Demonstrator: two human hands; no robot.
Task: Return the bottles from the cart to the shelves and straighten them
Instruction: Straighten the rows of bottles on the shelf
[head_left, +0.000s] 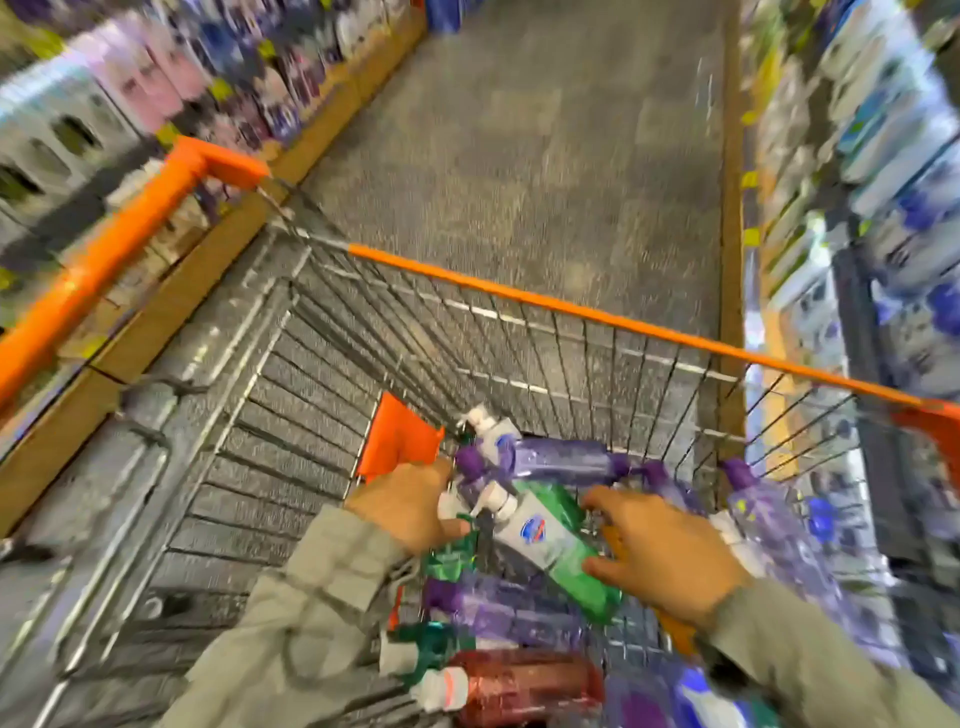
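The wire cart (519, 312) with orange trim holds several bottles lying in a pile: purple ones (556, 460), a green pump bottle (545, 538) with a white head, and a red one (524, 686). My right hand (670, 558) reaches into the cart and grips the lower body of the green pump bottle, thumb under it and fingers over it. My left hand (410, 512) is low in the cart at the left of the pile, its thumb and curled fingers around the white top of a second green bottle (451, 558). The whole view is motion-blurred.
Shelves of purple, pink and white bottles (171, 83) run along the left of the aisle, and more stocked shelves (883, 156) along the right. The grey floor (545, 156) stretches ahead past the cart. The orange cart handle (104, 260) is at the left.
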